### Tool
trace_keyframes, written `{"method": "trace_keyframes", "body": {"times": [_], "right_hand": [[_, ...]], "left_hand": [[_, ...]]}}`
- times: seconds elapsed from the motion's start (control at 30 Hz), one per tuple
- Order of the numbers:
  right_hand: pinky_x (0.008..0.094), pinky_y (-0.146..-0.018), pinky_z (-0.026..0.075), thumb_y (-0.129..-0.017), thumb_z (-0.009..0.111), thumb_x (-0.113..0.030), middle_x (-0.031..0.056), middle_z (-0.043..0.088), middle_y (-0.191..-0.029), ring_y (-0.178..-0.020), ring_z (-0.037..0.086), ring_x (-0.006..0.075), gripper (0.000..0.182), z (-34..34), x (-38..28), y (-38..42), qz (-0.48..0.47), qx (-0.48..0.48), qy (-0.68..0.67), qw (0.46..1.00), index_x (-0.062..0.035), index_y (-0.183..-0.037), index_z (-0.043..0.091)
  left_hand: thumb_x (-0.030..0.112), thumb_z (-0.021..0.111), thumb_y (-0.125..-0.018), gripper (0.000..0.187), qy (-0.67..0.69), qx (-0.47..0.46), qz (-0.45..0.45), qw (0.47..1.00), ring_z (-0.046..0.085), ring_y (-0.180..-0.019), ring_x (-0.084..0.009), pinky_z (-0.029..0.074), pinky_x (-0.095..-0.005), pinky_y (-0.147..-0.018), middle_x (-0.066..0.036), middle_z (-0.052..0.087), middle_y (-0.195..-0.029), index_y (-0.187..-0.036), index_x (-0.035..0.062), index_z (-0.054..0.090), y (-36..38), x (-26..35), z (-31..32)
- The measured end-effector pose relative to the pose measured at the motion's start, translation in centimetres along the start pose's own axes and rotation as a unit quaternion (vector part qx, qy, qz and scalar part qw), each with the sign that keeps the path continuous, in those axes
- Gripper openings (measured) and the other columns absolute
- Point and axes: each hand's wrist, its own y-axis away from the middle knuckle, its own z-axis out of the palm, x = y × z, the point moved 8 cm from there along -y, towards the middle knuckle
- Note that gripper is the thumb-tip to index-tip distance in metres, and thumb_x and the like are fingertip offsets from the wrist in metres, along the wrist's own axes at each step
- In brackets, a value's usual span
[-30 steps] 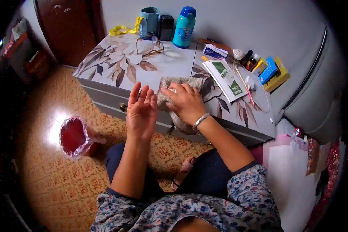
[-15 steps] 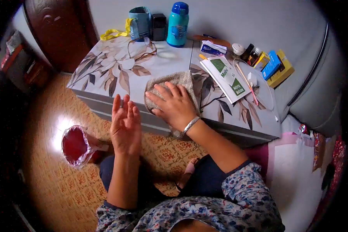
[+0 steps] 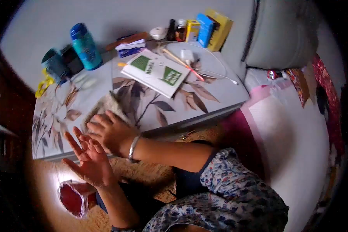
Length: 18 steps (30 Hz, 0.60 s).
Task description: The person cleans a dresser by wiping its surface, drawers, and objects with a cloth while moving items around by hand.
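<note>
My right hand, with a silver bracelet at the wrist, rests spread on a beige cloth near the front edge of the flower-patterned cabinet top. Part of the cloth lies hidden under its palm. Just left of it and lower, my left hand is held palm up with its fingers apart and nothing in it. Beyond the cloth lies a white and green notebook.
Along the wall stand a blue bottle, a blue cup-shaped holder, a black box, small bottles and a yellow box. A white charger lies behind the notebook. A lined red bin stands on the floor.
The view has turned to the right, so the cabinet and its objects appear further left. My left hand has tilted, its thumb now spread, and appears closer to my right hand.
</note>
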Motion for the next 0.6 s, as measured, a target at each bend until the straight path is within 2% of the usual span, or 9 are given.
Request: {"method": "trace_keyframes", "body": {"times": [0.03,0.1,0.2,0.27,0.3,0.37,0.47,0.5,0.6], "right_hand": [[0.0532,-0.109,0.024,-0.087,0.054,-0.029,0.0062,0.043,-0.139,-0.133,0.033,0.0305,0.043,-0.4,0.2,-0.1,0.011,0.002,0.008,1.0,-0.0166,-0.129,0.053],[0.0506,-0.11,0.022,-0.09,0.046,-0.027,0.006,0.042,-0.14,-0.133,0.032,0.0291,0.042,0.0,0.3,-0.2,0.02,-0.07,-0.015,0.997,-0.0135,-0.129,0.052],[0.0487,-0.111,0.021,-0.089,0.047,-0.027,0.0059,0.041,-0.141,-0.134,0.032,0.0277,0.043,-0.2,0.3,0.0,0.01,-0.065,-0.003,0.998,-0.0112,-0.129,0.051],[0.0489,-0.111,0.021,-0.089,0.047,-0.026,0.0061,0.041,-0.141,-0.134,0.031,0.0269,0.045,1.2,0.5,0.6,0.019,-0.041,-0.006,0.999,-0.0118,-0.131,0.05],[0.0488,-0.111,0.021,-0.089,0.047,-0.027,0.0063,0.041,-0.142,-0.134,0.031,0.0268,0.046,1.3,0.6,0.7,0.013,-0.013,0.014,1.0,-0.0119,-0.132,0.049],[0.0482,-0.111,0.021,-0.088,0.047,-0.027,0.0067,0.041,-0.144,-0.136,0.03,0.0267,0.05,1.7,0.4,0.9,0.008,0.023,0.075,0.997,-0.0126,-0.136,0.047],[0.0478,-0.111,0.022,-0.088,0.047,-0.028,0.0066,0.039,-0.145,-0.136,0.029,0.0268,0.05,1.8,0.4,0.8,0.007,-0.025,0.101,0.995,-0.0136,-0.136,0.046],[0.0492,-0.111,0.023,-0.088,0.048,-0.029,0.0064,0.039,-0.145,-0.137,0.029,0.026,0.051,2.1,0.9,0.4,0.043,-0.039,0.012,0.998,-0.0149,-0.137,0.046],[0.0505,-0.11,0.023,-0.087,0.049,-0.031,0.0059,0.04,-0.145,-0.136,0.029,0.0255,0.051,1.8,0.2,0.8,0.015,-0.036,0.089,0.995,-0.0148,-0.135,0.047]], "left_hand": [[0.04,0.056,-0.093,0.066,0.003,0.004,-0.005,1.0,0.045,-0.123,-0.023,0.039,-0.0409,-0.105,-0.011,0.032,-0.149,-0.147,0.0141,0.028,-0.3,-0.7,-0.2],[0.04,0.056,-0.093,0.067,0.009,0.008,-0.031,0.999,0.045,-0.124,-0.0232,0.038,-0.0406,-0.106,-0.012,0.031,-0.149,-0.147,0.0137,0.027,-0.6,-1.8,-1.0],[0.04,0.055,-0.093,0.068,0.029,0.006,-0.07,0.997,0.042,-0.128,-0.0246,0.036,-0.0407,-0.108,-0.012,0.027,-0.152,-0.147,0.0117,0.026,-0.9,-2.8,-2.1],[0.04,0.055,-0.093,0.069,0.009,0.022,-0.048,0.999,0.034,-0.135,-0.0267,0.029,-0.0429,-0.112,-0.014,0.023,-0.153,-0.147,0.0085,0.025,-1.0,-2.3,-2.5],[0.04,0.055,-0.093,0.069,0.006,0.024,-0.046,0.999,0.034,-0.135,-0.0267,0.029,-0.0429,-0.112,-0.014,0.023,-0.153,-0.147,0.0085,0.025,-1.0,-2.4,-2.2],[0.041,0.054,-0.093,0.071,-0.045,0.09,-0.014,0.995,0.023,-0.141,-0.0284,0.02,-0.0476,-0.115,-0.016,0.019,-0.154,-0.147,0.0056,0.024,-0.8,-2.3,-2.3],[0.043,0.053,-0.093,0.072,-0.051,0.082,-0.018,0.995,0.016,-0.143,-0.0283,0.014,-0.0516,-0.116,-0.018,0.017,-0.154,-0.146,0.004,0.024,-0.5,-2.6,-1.6],[0.046,0.049,-0.094,0.071,-0.064,0.082,-0.023,0.994,0.017,-0.143,-0.0288,0.015,-0.0539,-0.115,-0.018,0.018,-0.153,-0.146,0.0042,0.025,-0.3,-2.5,-1.5],[0.046,0.045,-0.095,0.069,-0.094,0.083,-0.042,0.991,0.017,-0.143,-0.0292,0.019,-0.0533,-0.114,-0.018,0.02,-0.153,-0.146,0.0044,0.025,0.2,-2.6,-1.4]]}}
